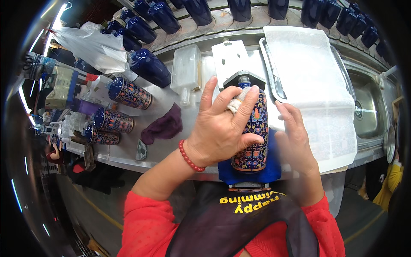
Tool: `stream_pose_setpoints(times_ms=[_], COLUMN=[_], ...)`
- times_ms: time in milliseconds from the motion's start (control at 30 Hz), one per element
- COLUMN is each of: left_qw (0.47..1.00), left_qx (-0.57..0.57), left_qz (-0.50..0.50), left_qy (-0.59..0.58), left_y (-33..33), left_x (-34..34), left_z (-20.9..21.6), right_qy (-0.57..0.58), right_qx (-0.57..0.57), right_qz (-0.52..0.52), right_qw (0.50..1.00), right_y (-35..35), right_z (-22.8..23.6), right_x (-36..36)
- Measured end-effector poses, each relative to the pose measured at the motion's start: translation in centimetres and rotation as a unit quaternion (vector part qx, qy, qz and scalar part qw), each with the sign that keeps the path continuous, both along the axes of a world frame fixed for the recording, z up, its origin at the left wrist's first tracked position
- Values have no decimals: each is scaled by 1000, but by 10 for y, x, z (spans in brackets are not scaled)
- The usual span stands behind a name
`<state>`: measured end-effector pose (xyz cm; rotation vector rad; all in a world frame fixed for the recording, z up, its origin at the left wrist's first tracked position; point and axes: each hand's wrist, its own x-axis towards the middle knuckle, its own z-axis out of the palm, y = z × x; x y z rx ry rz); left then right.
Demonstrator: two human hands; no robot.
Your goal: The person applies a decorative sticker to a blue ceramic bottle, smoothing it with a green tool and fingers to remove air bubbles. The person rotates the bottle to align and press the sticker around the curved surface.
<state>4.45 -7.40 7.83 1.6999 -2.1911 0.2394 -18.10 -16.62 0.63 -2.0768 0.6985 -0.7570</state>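
Observation:
A dark blue bottle with a colourful floral pattern (253, 147) lies in front of me, its neck toward a grey angled holder (231, 79) and its base over a blue cloth (274, 156). My left hand (222, 118) lies across its upper part, with thumb and forefinger on it. Something whitish, a cloth scrap or finger wrapping (234, 105), shows among these fingers; I cannot tell which. To the right of the bottle is my right hand (296, 139), slightly blurred, fingers apart, near a large white sheet (327, 107). It appears to hold nothing.
On the left stand patterned bottles (130, 93), a plain blue bottle (150, 68), a clear bottle-shaped piece (185, 73) and a purple cloth (165, 124). Metal trays (274, 81) sit partly under the sheet. A sink (370, 107) is at right; blue bottles (199, 10) line a conveyor behind.

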Motion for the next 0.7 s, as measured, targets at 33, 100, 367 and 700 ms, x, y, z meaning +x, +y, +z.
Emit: stream_pose_setpoints(times_ms=[33,100,367,700], left_qw=[999,996,972,979], left_qx=[3,-43,-97,-33], left_qz=[-1,-17,1,70], left_qy=[38,78,213,191], left_y=[-1,-7,7,36], left_x=[3,9,12,-21], left_z=[1,-4,-34,-59], right_qy=[1,-21,-34,2], right_qx=[-11,-13,-28,-69], right_qz=[-4,-7,-10,55], right_qw=[1000,1000,999,996], right_y=[0,1,3,26], right_z=[0,0,4,7], right_x=[-1,-4,-10,15])
